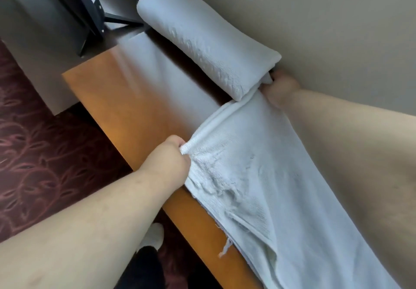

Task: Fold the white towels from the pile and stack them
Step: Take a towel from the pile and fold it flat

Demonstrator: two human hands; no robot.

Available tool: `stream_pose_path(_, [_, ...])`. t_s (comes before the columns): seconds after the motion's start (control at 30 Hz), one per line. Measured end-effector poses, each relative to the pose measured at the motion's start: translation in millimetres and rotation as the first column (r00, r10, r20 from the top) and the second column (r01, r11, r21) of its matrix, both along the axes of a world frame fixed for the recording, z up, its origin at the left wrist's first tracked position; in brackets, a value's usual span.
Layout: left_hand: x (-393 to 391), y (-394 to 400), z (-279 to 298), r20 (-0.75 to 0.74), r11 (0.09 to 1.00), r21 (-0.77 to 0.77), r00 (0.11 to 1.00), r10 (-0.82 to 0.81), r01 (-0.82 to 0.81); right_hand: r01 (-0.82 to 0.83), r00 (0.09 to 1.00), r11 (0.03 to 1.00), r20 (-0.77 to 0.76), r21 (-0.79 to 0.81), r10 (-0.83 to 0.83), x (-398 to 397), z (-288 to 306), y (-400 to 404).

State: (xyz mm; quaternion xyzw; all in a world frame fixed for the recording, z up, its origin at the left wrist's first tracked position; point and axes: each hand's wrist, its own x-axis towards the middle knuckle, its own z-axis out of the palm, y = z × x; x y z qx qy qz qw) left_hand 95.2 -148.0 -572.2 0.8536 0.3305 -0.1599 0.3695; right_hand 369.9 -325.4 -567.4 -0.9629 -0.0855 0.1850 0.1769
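hands pinch towel corners

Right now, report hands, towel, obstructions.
Left hand and right hand each grip the spread white terry towel's far edge. Folded white towel lies just beyond on the wooden tabletop, touching it.

Soft, even daylight, glare on the tabletop, slight blur, wide-angle bending

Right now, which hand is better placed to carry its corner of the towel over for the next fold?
Probably the left hand. It pinches the towel corner over the open table. The right hand is squeezed between the wall and the folded towel.
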Motion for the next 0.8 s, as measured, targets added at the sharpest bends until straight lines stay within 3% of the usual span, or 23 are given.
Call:
stream_pose_path(0.13, [-3,17,5,-0.091,0.997,0.071,0.996,-0.019,0.025,0.077,0.996,0.997,0.035,-0.01,-0.076,-17,7,-10])
stream_pose_path(0.2, [-8,13,10,-0.085,0.956,0.278,0.994,-0.069,0.09,0.146,0.98,0.989,0.139,-0.014,-0.143,-41,14,-26])
stream_pose_path(0.27, [-16,0,14,0.088,0.828,0.502,0.937,-0.338,0.251,0.193,0.957,0.978,0.206,0.076,-0.205,-81,21,-48])
stream_pose_path(0.3, [-19,-8,15,0.16,0.753,0.552,0.841,-0.517,0.359,0.206,0.948,0.972,0.222,0.117,-0.227,-106,22,-60])
stream_pose_path(0.37, [-25,-25,13,0.145,0.558,0.556,0.59,-0.794,0.616,0.246,0.935,0.958,0.225,0.145,-0.274,-167,19,-88])
stream_pose_path(0.43, [-28,-36,6,0.027,0.386,0.5,0.431,-0.902,0.775,0.341,0.914,0.932,0.188,0.123,-0.359,-233,11,-116])
stream_pose_path(0.5, [-24,-34,3,-0.017,0.34,0.48,0.396,-0.918,0.809,0.384,0.916,0.923,0.134,-0.011,-0.379,-297,1,-139])
stream_pose_path(0.6, [-6,-23,5,-0.08,0.317,0.472,0.399,-0.914,0.823,0.287,0.956,0.929,0.009,-0.234,-0.293,-363,-13,-159])
stream_pose_path(0.7, [6,-19,11,-0.176,0.272,0.427,0.374,-0.911,0.862,0.288,0.953,0.918,-0.01,-0.271,-0.302,-384,-15,-165])
stream_pose_path(0.8, [4,-23,19,-0.213,0.236,0.41,0.344,-0.915,0.881,0.298,0.954,0.933,0.078,-0.201,-0.288,-399,-12,-155])
